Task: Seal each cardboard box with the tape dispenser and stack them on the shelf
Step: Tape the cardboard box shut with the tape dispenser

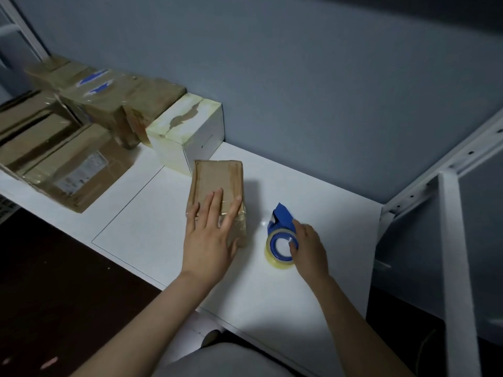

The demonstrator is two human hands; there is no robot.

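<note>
Plenty of bare desk (313, 186) right of centre, ending at a metal frame (453, 240). Stacked far left, brown boxes (35, 142), label (81, 172) too blurred to read. Mid-desk, small box (217, 175), long axis pointing away, pressed by flat, straight-fingered left hand (209, 240). Near its right, blue dispenser (283, 221), nose pointing away, gripped by right hand (310, 248).

Brown box (217, 178) flat on white shelf (136, 221); blue tape dispenser (281, 221) beside.

Bare hands (209, 240), grey garment (223, 360)
</note>
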